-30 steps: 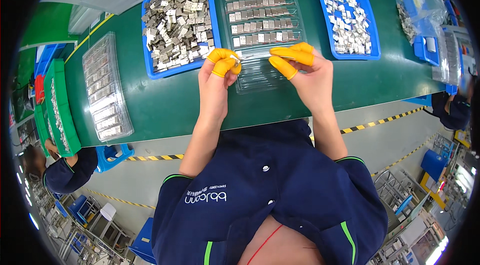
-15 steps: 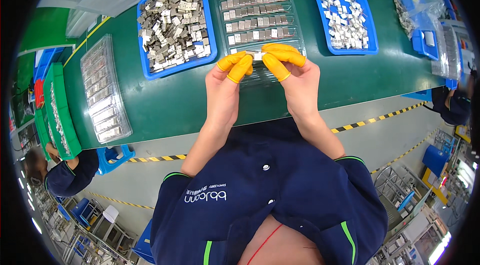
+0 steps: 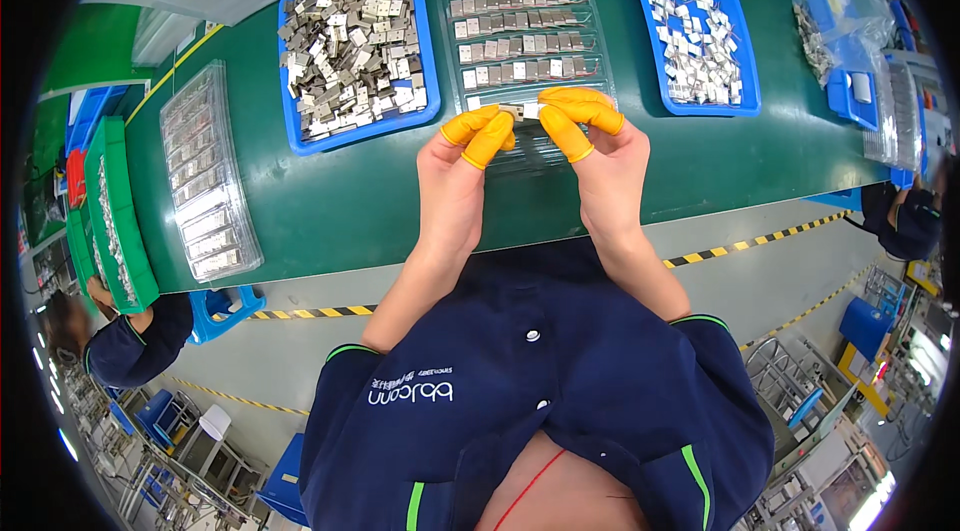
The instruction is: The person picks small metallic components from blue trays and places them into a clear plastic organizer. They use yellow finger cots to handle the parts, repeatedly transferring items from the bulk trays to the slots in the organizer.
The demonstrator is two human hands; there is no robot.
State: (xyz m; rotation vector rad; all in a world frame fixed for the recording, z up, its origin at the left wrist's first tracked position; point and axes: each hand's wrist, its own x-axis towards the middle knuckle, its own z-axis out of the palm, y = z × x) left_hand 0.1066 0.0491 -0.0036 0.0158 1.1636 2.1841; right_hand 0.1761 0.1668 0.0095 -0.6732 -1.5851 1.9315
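A small blocky part, metallic grey at one end and white at the other, sits between the fingertips of both hands. The left hand pinches its metal end between thumb and fingers; the right hand pinches the white end. Yellow finger cots, thin and rubbery, cover the gripping digits. Beneath and beyond the grip lies a clear, ribbed plastic tray with rows of flat metal-and-white pieces. Left of the grip, a blue plastic tray holds jumbled rectangular metal shells; farther right, another blue bin holds white connectors. All rest on a smooth green tabletop.
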